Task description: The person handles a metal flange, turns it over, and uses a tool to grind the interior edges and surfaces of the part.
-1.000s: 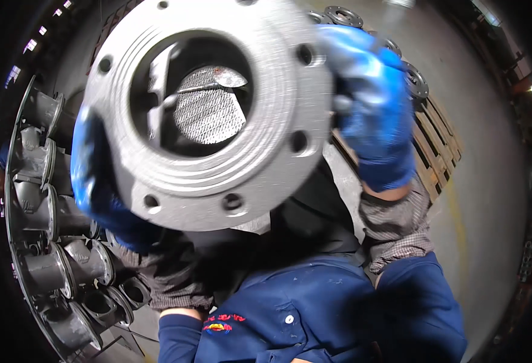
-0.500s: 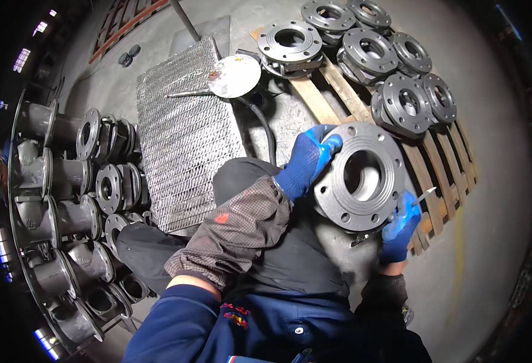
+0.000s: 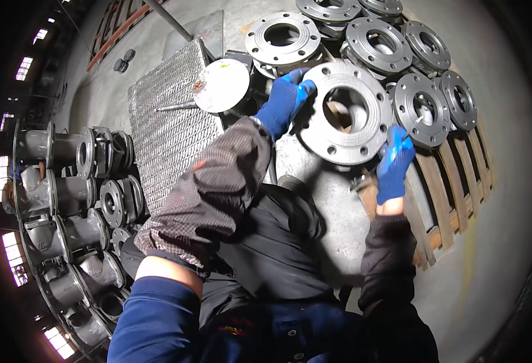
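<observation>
A grey flanged metal casting [image 3: 375, 114], round with a wide centre hole and a ring of bolt holes, is held between my two blue-gloved hands over the near edge of the pallet. My left hand [image 3: 287, 100] grips its upper left rim, fingers mostly behind it. At the lower right rim is my right hand [image 3: 395, 164], its fingers closed against the edge. The thin pale stick seen in that hand earlier cannot be made out now. The casting's underside is mostly hidden.
Similar flanged castings [image 3: 422, 109] stand on a wooden pallet [image 3: 435, 196] at the right. A round pale disc [image 3: 222, 86] with a handle stands ahead, beside a patterned metal plate [image 3: 163, 115]. Several flanged pipe fittings [image 3: 75, 193] are stacked at the left.
Both hands have carried the casting forward and up in view, away from my lap toward the castings on the pallet. My arms are stretched further out.
</observation>
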Tool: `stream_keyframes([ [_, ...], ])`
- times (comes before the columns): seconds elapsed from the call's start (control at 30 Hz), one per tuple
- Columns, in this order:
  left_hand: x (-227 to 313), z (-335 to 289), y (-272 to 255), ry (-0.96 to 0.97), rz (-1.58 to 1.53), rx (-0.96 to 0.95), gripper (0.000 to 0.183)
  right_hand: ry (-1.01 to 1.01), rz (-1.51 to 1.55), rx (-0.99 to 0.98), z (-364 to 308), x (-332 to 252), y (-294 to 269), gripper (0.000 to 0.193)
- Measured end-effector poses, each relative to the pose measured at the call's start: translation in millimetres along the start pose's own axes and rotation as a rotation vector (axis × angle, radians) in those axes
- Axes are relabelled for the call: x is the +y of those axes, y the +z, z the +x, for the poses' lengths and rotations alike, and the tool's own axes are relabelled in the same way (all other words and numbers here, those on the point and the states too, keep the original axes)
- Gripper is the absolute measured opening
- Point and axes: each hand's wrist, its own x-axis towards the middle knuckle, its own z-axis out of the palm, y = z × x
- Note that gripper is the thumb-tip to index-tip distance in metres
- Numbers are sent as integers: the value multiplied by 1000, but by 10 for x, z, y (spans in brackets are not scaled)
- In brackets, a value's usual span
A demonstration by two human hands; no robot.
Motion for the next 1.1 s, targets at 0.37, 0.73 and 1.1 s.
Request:
stream_keyframes([
  [0.37, -580, 168, 181, 217, 1001, -111, 73, -484, -824, -43, 349, 562, 100, 35],
  [0.73, 812, -1721, -244, 873, 685, 231, 32, 235, -125, -443, -400, 435, -360, 42],
  [1.1, 1876, -5166, -1144, 938, 994, 405, 26, -93, -229, -711, -1427, -363, 117, 36],
])
